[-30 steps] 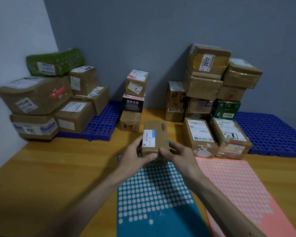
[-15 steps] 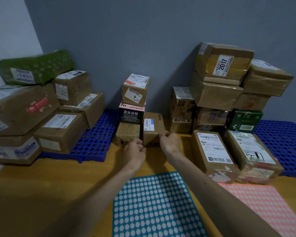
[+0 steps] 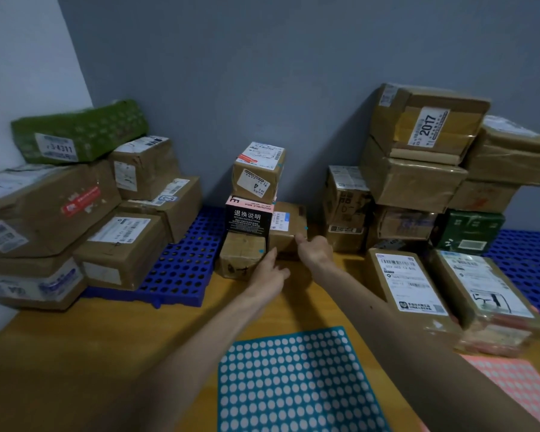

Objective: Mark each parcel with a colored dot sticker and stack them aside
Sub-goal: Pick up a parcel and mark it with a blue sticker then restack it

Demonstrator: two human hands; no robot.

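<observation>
The small brown parcel [image 3: 286,227] is standing on the wooden table [image 3: 106,353], just beside the stack of small boxes [image 3: 250,213] near the grey wall [image 3: 262,73]. The left hand [image 3: 270,271] is reaching with straight, relaxed fingers and touching its lower left edge. The right hand [image 3: 317,252] is touching the lower right corner, but its fingers are blurred and I cannot tell whether they are pinching it. To finish well, I think both hands should be pressing it flush against the stack, then letting go gently. The teal sticker sheet [image 3: 293,385] is lying near, and blue plastic pallets [image 3: 181,269] are bearing other parcels.
</observation>
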